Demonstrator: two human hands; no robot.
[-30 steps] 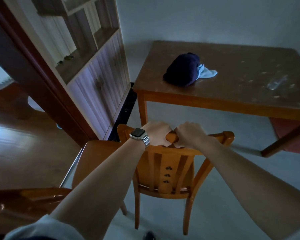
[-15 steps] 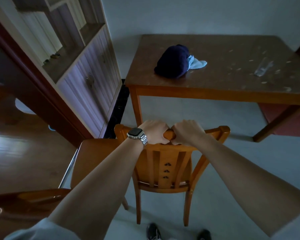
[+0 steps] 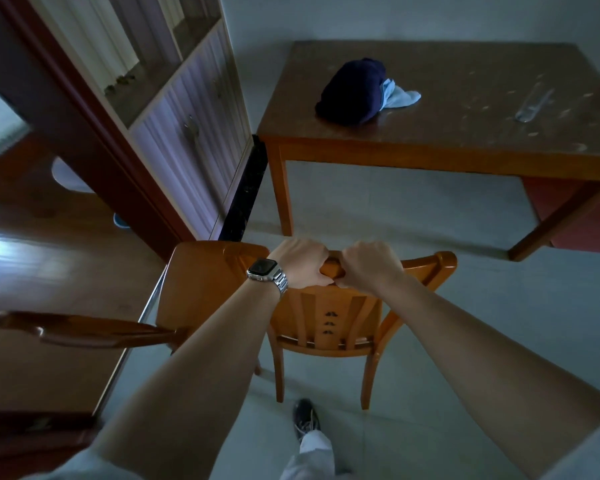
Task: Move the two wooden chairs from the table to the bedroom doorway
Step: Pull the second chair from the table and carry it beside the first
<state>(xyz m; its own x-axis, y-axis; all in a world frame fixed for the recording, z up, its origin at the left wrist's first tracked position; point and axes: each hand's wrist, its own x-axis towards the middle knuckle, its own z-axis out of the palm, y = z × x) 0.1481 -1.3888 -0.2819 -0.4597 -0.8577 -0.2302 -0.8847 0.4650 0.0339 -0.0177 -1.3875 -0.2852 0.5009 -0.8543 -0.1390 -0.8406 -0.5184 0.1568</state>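
Observation:
Both hands grip the top rail of a wooden chair [image 3: 329, 323] in front of me, its back toward me. My left hand [image 3: 300, 263], with a metal watch on the wrist, and my right hand [image 3: 369, 266] are closed side by side on the middle of the rail. A second wooden chair [image 3: 201, 282] stands just left of it at the doorway threshold, its top rail [image 3: 84, 329] pointing left. The wooden table [image 3: 447, 154] lies beyond, apart from both chairs.
A dark bundle [image 3: 352, 91] with a pale blue cloth lies on the table. A cabinet [image 3: 187, 133] with a dark red door frame stands to the left. Wood flooring [image 3: 32, 271] begins past the threshold. My foot [image 3: 305, 419] is behind the chair.
The chair I hold has come back from the table toward me. The second chair's top rail now shows further into view at left, and my foot has stepped in behind.

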